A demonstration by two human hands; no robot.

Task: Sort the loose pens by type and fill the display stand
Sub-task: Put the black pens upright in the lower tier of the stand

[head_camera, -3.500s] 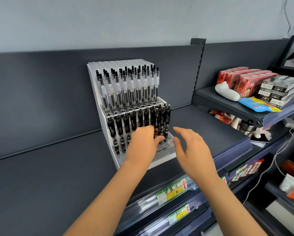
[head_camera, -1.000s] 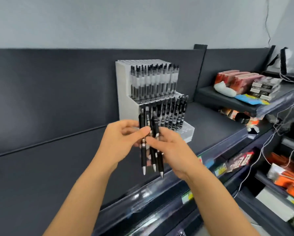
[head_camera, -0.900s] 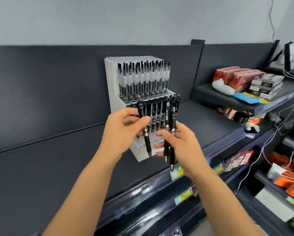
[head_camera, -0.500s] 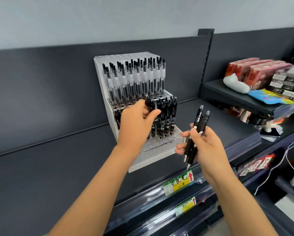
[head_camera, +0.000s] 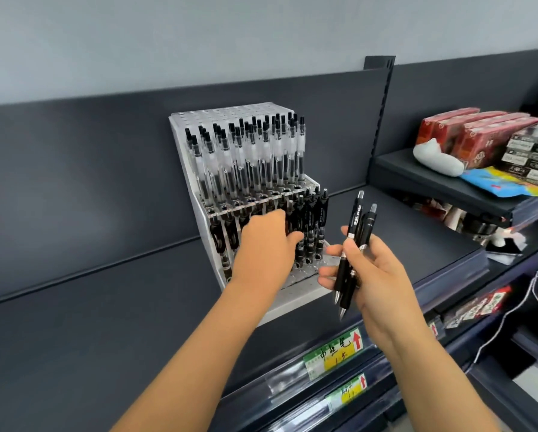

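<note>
A white stepped display stand [head_camera: 195, 194] sits on the dark shelf [head_camera: 105, 307]. Its upper tier holds several clear pens [head_camera: 252, 157] with black caps, and its lower tier holds several black pens [head_camera: 314, 213]. My left hand [head_camera: 266, 247] reaches into the lower tier, fingers and thumb curled round a black pen among the ones standing there; the hand hides most of that pen. My right hand [head_camera: 377, 279] is just right of the stand's front and grips two black click pens [head_camera: 355, 241], tips pointing down.
Yellow and green price labels [head_camera: 333, 353] run along the shelf's front edge. A shelf upright [head_camera: 383, 98] stands right of the stand. On the raised right shelf lie red boxes [head_camera: 467, 132], a white lump [head_camera: 436, 157], a colourful packet [head_camera: 492, 182] and stacked black-and-white boxes [head_camera: 533, 154].
My left hand took one black pen from the bunch and has moved down into the stand's lower tier with it. My right hand keeps the other two pens, off to the right.
</note>
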